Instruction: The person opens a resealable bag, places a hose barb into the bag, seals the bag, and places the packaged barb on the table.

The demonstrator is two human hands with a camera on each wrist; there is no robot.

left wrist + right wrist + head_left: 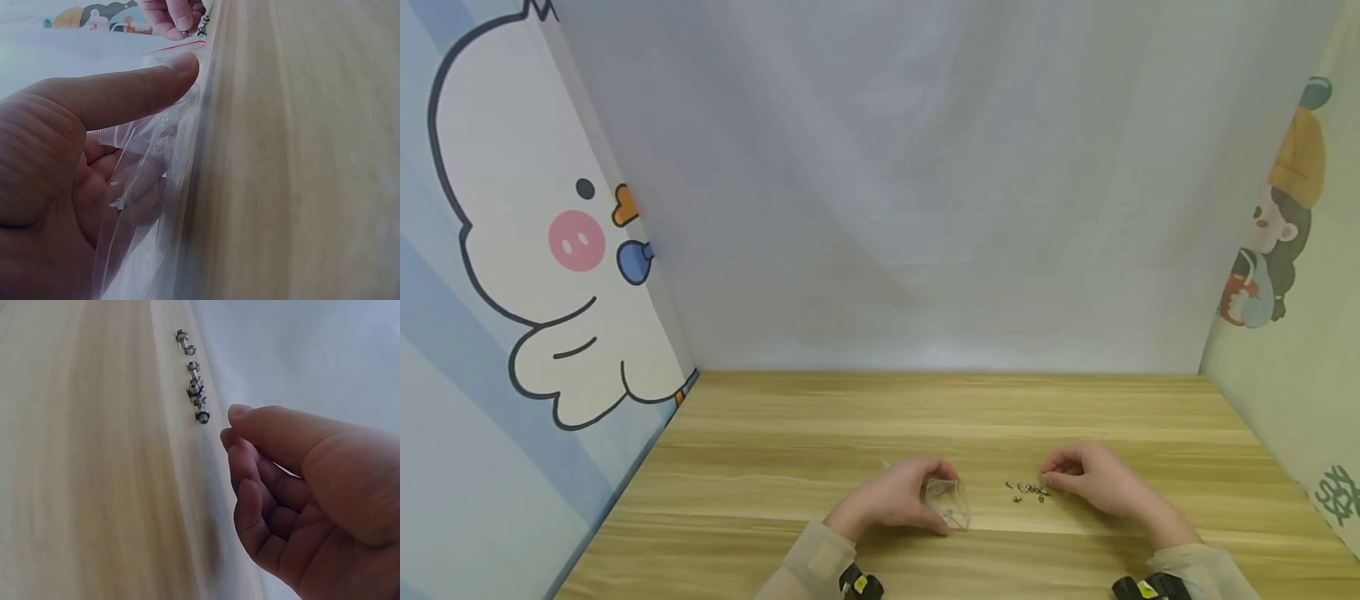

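My left hand (pixel 895 495) holds a clear zip bag (pixel 953 510) low over the wooden table, thumb on one side and fingers curled behind the plastic. A red line runs along the bag's mouth in the left wrist view, and the mouth faces right. To the right lies a loose cluster of small metal screws (pixel 195 389), several of them close together. My right hand (pixel 1097 478) is beside the cluster's right end, thumb and index finger pinched together. At those fingertips a small dark metal screw (pixel 184 33) shows in the left wrist view; the right wrist view hides it.
The wood-grain table (pixel 955 408) reaches back to a pale grey curtain (pixel 940 208). Panels with cartoon figures stand along the left and right sides. A small dark camera (pixel 861 583) is strapped at each wrist.
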